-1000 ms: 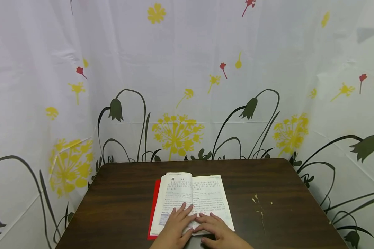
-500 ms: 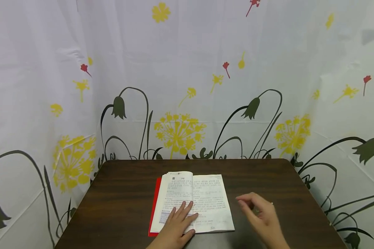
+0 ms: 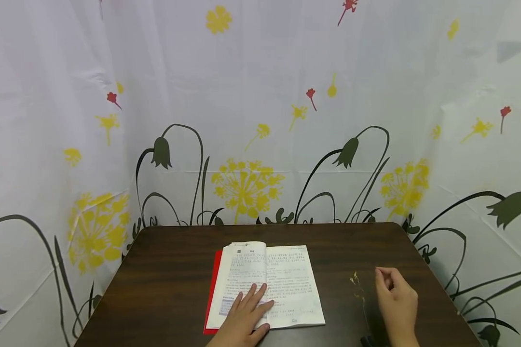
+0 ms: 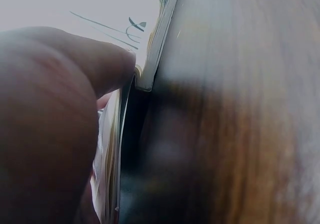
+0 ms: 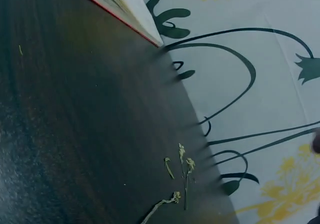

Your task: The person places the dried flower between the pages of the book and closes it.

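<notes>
An open book (image 3: 286,284) with printed pages and a red cover edge lies on the dark wooden table (image 3: 169,289). My left hand (image 3: 245,315) rests flat across the lower part of its pages, fingers spread. In the left wrist view, the thumb (image 4: 110,59) lies at the book's lower edge. To the right of the book, my right hand (image 3: 397,301) has its fingers curled, thumb and forefinger close together; whether anything is between them is hidden. Just left of it lies a dried yellow flower sprig (image 3: 358,289). Several dried sprigs (image 5: 186,179) show in the right wrist view.
A white curtain (image 3: 260,96) printed with yellow and green flowers hangs behind the table and at both sides. A small dark object (image 3: 366,341) shows at the bottom edge beside my right wrist.
My right hand has lifted off the book and moved right, past the dried sprig. The left hand stays on the pages.
</notes>
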Motion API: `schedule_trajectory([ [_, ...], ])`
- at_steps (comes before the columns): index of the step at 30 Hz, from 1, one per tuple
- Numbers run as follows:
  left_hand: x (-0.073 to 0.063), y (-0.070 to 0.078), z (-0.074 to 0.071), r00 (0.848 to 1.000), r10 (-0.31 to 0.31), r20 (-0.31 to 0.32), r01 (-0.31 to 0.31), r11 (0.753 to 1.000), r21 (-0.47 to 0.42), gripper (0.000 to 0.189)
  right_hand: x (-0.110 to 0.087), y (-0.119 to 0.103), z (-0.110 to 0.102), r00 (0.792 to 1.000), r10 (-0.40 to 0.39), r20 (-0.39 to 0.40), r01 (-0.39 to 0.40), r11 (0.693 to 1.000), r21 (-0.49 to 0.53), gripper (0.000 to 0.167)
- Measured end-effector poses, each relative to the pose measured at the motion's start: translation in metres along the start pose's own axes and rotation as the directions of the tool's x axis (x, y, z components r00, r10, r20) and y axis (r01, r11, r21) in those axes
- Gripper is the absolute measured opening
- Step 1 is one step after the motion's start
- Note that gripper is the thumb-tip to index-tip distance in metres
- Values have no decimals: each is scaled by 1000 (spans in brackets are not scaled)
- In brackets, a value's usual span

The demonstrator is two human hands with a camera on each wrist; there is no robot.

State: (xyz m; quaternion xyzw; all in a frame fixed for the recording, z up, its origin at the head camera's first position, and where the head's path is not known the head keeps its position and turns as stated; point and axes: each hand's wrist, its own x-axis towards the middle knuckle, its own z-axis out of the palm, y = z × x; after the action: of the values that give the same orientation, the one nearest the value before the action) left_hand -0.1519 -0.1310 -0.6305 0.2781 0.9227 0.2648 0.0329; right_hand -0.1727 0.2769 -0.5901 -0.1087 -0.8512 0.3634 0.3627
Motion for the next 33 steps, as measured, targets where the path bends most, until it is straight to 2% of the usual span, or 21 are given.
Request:
schedule_trajectory([
  [3,-1,-1,0,1000,-24,18,24,1000,-6,56,-4,5,5,985,93,146,-78,991,-105,8],
  [7,-2,-2,1,1000,-25,4,25,1000,-10,56,-4,10,10,928,173,329,-111,974,-197,12],
  [9,-2,-2,1,1000,-17,-6,17,1000,-19,56,-2,12,11,909,191,370,-114,969,-220,15],
  [13,-1,-2,0,1000,-5,-10,5,1000,-18,55,0,15,12,887,219,406,-114,957,-266,16],
  [19,0,-3,0,1000,1,-18,-1,1000,-1,55,0,20,16,823,257,506,-102,944,-314,13],
  [30,-1,-4,3,1000,3,-15,-4,1000,-30,56,0,21,16,819,276,503,-108,935,-338,13],
  [33,-1,-4,3,1000,7,-18,-8,999,-47,56,1,19,16,809,275,519,-91,931,-352,13],
])
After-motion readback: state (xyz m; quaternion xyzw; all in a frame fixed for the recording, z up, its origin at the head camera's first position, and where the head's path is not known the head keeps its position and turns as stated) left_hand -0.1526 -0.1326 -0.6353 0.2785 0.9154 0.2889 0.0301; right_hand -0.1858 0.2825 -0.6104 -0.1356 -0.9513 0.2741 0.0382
